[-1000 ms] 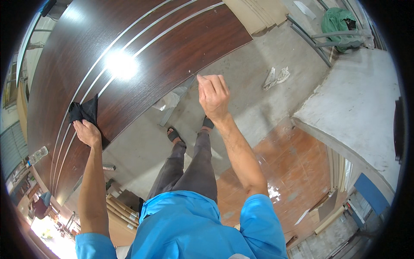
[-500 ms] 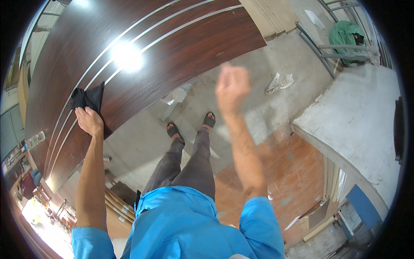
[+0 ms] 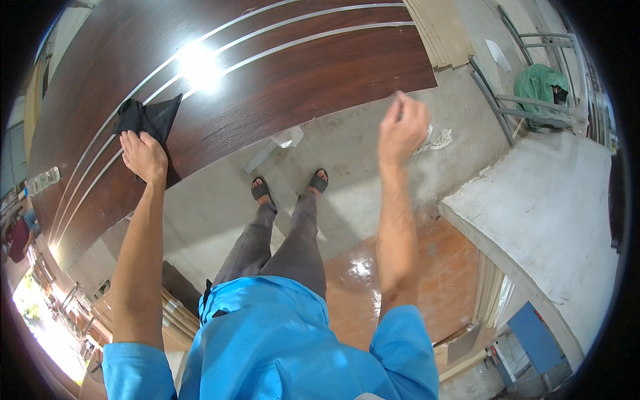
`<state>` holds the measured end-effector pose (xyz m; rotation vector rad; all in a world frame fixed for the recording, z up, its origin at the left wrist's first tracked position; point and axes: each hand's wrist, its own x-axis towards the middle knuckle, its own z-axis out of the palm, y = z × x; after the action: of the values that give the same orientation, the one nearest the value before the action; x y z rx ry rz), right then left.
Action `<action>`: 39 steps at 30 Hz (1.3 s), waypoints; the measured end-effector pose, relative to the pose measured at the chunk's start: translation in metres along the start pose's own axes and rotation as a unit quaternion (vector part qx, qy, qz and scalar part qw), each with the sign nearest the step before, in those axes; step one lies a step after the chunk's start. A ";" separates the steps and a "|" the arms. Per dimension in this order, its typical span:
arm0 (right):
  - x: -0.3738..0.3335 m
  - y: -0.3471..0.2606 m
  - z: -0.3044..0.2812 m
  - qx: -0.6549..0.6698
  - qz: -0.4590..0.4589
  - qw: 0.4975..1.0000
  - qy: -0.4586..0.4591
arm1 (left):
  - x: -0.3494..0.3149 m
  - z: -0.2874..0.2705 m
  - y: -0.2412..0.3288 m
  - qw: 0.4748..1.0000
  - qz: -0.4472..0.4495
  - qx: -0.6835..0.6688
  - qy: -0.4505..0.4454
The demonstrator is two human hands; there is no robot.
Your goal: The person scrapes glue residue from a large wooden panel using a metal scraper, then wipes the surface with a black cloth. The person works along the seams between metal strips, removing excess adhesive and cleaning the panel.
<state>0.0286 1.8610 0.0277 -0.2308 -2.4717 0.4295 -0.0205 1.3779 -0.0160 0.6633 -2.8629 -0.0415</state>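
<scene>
A black cloth (image 3: 152,119) lies bunched on a glossy dark brown wood-grain panel (image 3: 320,70) crossed by several pale curved stripes. My left hand (image 3: 145,157) rests on the cloth's near edge, its fingers pressed together over the fabric against the panel. My right hand (image 3: 404,130) is raised off to the right, near the panel's right end, apart from the panel's surface as far as I can see. Its fingers are curled into a pinch with the index finger uppermost. Whatever they hold, if anything, is too small to make out.
A clear plastic bottle (image 3: 43,181) lies at the panel's left end. Crumpled white scraps (image 3: 438,140) lie on the concrete floor. To the right are a pale slab (image 3: 533,193), a grey metal frame (image 3: 500,100) and a green bag (image 3: 541,93). Stacked boards (image 3: 179,313) stand lower left.
My right hand has moved to the right, from near the panel's edge toward the white scraps. My left hand stays on the cloth. The whole view has shifted slightly.
</scene>
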 end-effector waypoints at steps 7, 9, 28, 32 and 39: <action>-0.070 -0.079 0.016 0.125 -0.051 0.985 -0.107 | -0.001 0.002 0.002 1.000 0.002 -0.006 0.010; -0.070 -0.078 0.015 0.187 -0.047 0.973 -0.129 | 0.000 0.002 0.003 1.000 0.002 0.000 0.014; 0.004 -0.022 -0.007 0.026 0.032 0.999 -0.006 | 0.001 -0.005 0.009 1.000 -0.022 -0.008 -0.020; -0.018 -0.035 0.005 0.021 -0.108 0.994 0.003 | -0.003 -0.016 0.018 0.970 0.091 0.221 -0.038; -0.074 -0.090 0.011 0.191 -0.001 0.973 -0.132 | -0.024 -0.013 0.049 0.997 -0.028 -0.073 0.023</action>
<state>0.0753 1.7546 0.0110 -0.0110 -2.5782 0.9744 -0.0177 1.4328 -0.0046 0.7056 -2.7633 -0.2386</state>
